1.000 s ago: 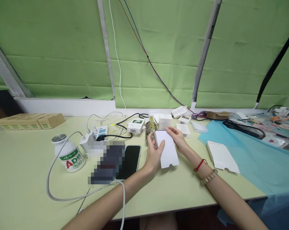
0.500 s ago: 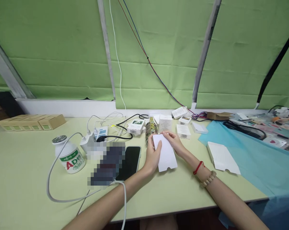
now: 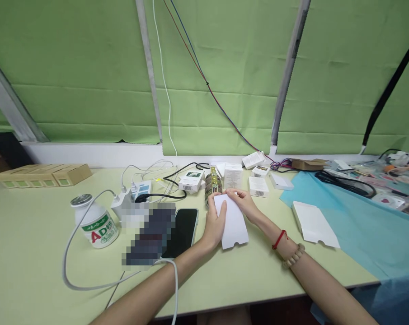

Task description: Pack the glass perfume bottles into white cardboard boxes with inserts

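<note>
White cardboard carton (image 3: 235,225) is clasped by the left hand (image 3: 214,225), its far edge (image 3: 220,198) pinched by the right hand (image 3: 246,206); the notched end (image 3: 229,242) seems unclosed.

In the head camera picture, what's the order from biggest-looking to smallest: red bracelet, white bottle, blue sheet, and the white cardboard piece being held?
1. Blue sheet, biggest.
2. White bottle and white cardboard piece: they look too alike to rank.
3. Red bracelet, smallest.
</note>
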Motion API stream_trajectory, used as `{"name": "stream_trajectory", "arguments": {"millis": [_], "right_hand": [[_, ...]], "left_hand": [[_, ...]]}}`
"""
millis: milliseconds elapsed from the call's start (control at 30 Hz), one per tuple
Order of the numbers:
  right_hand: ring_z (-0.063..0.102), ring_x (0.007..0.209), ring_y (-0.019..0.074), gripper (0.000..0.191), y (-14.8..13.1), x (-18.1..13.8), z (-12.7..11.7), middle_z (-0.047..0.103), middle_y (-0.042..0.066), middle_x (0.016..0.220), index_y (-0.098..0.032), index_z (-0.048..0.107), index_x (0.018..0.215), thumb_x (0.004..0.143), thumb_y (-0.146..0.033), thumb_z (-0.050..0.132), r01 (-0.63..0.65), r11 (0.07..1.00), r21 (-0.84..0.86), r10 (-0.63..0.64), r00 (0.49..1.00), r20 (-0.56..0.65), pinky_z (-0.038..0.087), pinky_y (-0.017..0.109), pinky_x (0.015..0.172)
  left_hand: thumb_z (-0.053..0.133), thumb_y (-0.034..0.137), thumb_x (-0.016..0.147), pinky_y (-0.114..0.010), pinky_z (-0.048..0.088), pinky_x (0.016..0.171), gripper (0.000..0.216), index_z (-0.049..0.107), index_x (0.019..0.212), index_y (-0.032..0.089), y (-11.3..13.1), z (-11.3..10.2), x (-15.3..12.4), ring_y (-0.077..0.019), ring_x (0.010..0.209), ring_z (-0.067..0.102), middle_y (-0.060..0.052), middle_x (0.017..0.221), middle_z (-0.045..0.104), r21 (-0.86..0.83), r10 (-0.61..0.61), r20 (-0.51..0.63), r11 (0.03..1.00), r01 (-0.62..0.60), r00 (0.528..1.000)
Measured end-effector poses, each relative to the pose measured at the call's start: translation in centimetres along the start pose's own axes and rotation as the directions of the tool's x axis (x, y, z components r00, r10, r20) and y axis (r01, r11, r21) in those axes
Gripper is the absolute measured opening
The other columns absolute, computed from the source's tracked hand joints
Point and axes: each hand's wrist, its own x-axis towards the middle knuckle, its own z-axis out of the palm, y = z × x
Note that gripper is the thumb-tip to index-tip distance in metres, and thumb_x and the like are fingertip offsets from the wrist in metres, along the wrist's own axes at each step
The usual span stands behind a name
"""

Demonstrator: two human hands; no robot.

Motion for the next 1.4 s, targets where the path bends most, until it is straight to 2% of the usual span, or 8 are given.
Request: {"name": "stream_trajectory", "arguments": {"millis": [167,267,433,600,767,1033,1200,1400], "right_hand": [[0.055,0.071,0.0154,0.045,-0.4,-0.1,0.3,0.066,0.007,0.085,-0.015,0.072,0.077,0.064,-0.058,0.07,-0.008,1.0,-0.01,0.008,1.0,0.021,0.039,0.025,0.06],[0.056,0.075,0.0168,0.053,-0.2,0.0,0.5,0.066,0.008,0.096,-0.016,0.07,0.094,0.072,-0.064,0.059,0.011,1.0,0.013,-0.011,1.0,0.021,0.042,0.027,0.065],[0.055,0.091,0.0193,0.057,0.4,-0.2,0.7,0.061,0.007,0.109,-0.018,0.061,0.114,0.085,-0.063,0.041,0.227,0.972,-0.056,-0.225,0.974,0.029,0.043,0.03,0.082],[0.055,0.081,0.0186,0.053,0.6,-0.7,1.0,0.061,0.007,0.105,-0.022,0.054,0.123,0.089,-0.059,0.037,0.245,0.952,-0.183,-0.243,0.969,0.033,0.044,0.027,0.061],[0.056,0.082,0.0188,0.048,0.3,-1.1,1.4,0.06,0.006,0.106,-0.026,0.052,0.125,0.087,-0.054,0.045,0.285,0.947,-0.147,-0.282,0.958,0.04,0.044,0.027,0.063],[0.054,0.07,0.0172,0.063,0.1,-1.0,1.2,0.062,0.004,0.085,-0.022,0.051,0.129,0.076,-0.054,0.059,0.13,0.991,-0.019,-0.13,0.991,0.028,0.039,0.026,0.056],[0.056,0.102,0.0225,0.05,0.6,-0.2,0.9,0.06,0.005,0.119,-0.021,0.063,0.114,0.074,-0.05,0.062,0.088,0.992,0.088,-0.083,0.995,-0.059,0.044,0.029,0.078],[0.05,0.117,0.0228,0.039,1.1,0.5,0.8,0.058,0.003,0.125,-0.022,0.068,0.105,0.074,-0.044,0.061,0.08,0.977,0.196,-0.07,0.996,-0.057,0.04,0.031,0.093]], "left_hand": [[0.049,0.051,0.085,-0.021,0.042,0.052,0.039,0.038,0.111,0.024,0.2,0.1,-0.1,-0.0159,0.065,0.053,-0.003,0.085,0.054,-0.022,-0.005,-0.001,1.0,0.005,1.0],[0.05,0.051,0.085,-0.021,0.043,0.055,0.038,0.04,0.108,0.023,0.9,-0.1,0.3,-0.0159,0.069,0.053,-0.003,0.088,0.053,-0.046,0.02,-0.011,0.999,-0.021,1.0],[0.054,0.058,0.083,-0.022,0.044,0.06,0.044,0.042,0.107,0.022,1.6,-1.2,1.8,-0.0172,0.076,0.056,-0.005,0.092,0.055,-0.053,0.085,-0.132,0.994,-0.093,0.988],[0.052,0.067,0.079,-0.026,0.047,0.057,0.053,0.039,0.106,0.023,0.9,-1.6,2.9,-0.0185,0.07,0.058,-0.004,0.088,0.057,-0.201,-0.022,-0.213,0.979,-0.022,0.977],[0.05,0.062,0.079,-0.027,0.049,0.061,0.045,0.045,0.097,0.021,1.0,-1.5,3.0,-0.0199,0.077,0.059,-0.004,0.089,0.058,-0.278,-0.083,-0.278,0.96,0.003,0.957],[0.041,0.068,0.078,-0.033,0.051,0.066,0.064,0.054,0.105,0.01,2.2,-0.9,2.8,-0.0278,0.079,0.061,-0.014,0.094,0.061,-0.522,-0.238,0.042,0.823,0.224,0.97],[0.046,0.048,0.086,-0.025,0.047,0.08,0.043,0.047,0.118,0.02,1.5,-1.3,3.2,-0.0228,0.107,0.053,-0.007,0.113,0.056,-0.323,-0.047,-0.149,0.946,-0.004,0.988],[0.039,0.05,0.093,-0.03,0.036,0.099,0.042,0.036,0.129,0.029,0.8,-1.7,2.9,-0.0196,0.123,0.04,-0.004,0.132,0.043,-0.043,0.072,-0.13,0.996,-0.078,0.989]]}}
